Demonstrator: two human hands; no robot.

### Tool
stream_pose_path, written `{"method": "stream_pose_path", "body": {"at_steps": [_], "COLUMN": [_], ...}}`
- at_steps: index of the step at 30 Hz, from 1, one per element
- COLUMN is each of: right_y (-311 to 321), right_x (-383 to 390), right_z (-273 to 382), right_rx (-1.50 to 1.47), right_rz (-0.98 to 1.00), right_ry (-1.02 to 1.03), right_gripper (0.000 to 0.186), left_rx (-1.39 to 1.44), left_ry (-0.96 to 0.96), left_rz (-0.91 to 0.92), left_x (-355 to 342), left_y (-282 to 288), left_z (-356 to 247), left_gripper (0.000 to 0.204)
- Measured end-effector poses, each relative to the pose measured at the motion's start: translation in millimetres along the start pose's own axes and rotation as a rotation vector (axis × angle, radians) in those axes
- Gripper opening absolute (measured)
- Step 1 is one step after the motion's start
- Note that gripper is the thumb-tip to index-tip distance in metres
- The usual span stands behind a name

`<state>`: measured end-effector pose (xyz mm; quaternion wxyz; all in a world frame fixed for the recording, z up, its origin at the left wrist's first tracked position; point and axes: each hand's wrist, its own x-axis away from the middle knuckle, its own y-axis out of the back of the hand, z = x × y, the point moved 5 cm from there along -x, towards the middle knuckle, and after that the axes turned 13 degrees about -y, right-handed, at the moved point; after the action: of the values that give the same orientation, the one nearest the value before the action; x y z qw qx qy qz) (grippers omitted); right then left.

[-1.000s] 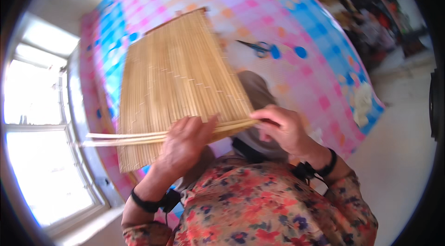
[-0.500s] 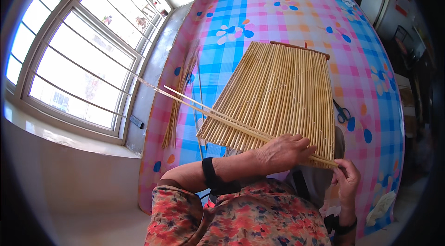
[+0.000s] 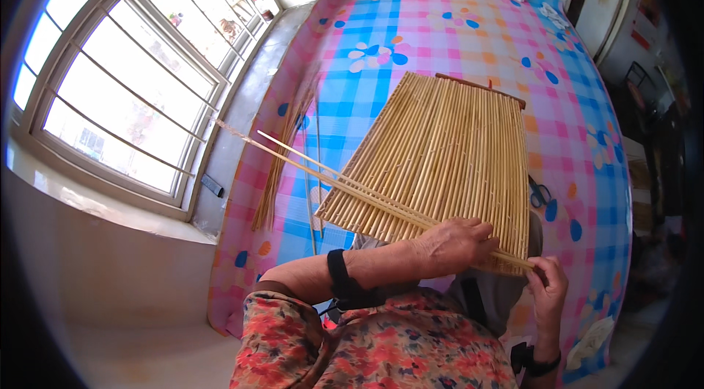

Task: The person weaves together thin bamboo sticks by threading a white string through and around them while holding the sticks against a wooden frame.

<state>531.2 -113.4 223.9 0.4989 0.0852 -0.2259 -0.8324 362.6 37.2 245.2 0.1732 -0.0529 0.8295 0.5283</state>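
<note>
A mat of tan plant stalks, stitched side by side, lies tilted over my lap. Two or so long pale stalks cross its near edge and stick out past its left side; one ends in a feathery tip. My left hand is closed around these stalks near the mat's lower right, its fingertips partly hidden. At the near right corner, my right hand pinches the stalks' other end between thumb and fingers. A reddish-brown rod lies at the mat's far edge.
Dark-handled scissors lie right of the mat on a checked, flowered sheet. Loose thin stalks lie to the left. A dark oblong object rests on the sill below a barred window. Crumpled white cloth or paper lies at the near right.
The whole view has shifted slightly. Both hands keep their hold on the stalks at about the same places on the mat.
</note>
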Motion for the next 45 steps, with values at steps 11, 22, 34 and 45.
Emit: {"method": "stream_pose_path", "body": {"at_steps": [11,22,34,45], "right_y": [-22,-17,-24,-22], "right_x": [-13,0,-2,-5], "right_z": [4,21,4,3], "right_rx": [-0.35,-0.094,-0.42,-0.515], "right_rz": [0.083,-0.081,0.088,0.129], "right_ry": [-0.121,0.249,0.021,-0.123], "right_gripper": [0.023,0.033,0.028,0.02], "left_rx": [-0.11,-0.216,-0.142,-0.082], "left_ry": [0.068,0.07,0.162,0.237], "left_rz": [0.173,0.201,0.17,0.164], "left_x": [3,1,2,0], "left_y": [24,28,29,30], "left_z": [2,-9,-6,-8], "left_gripper": [0.046,0.044,0.04,0.037]}}
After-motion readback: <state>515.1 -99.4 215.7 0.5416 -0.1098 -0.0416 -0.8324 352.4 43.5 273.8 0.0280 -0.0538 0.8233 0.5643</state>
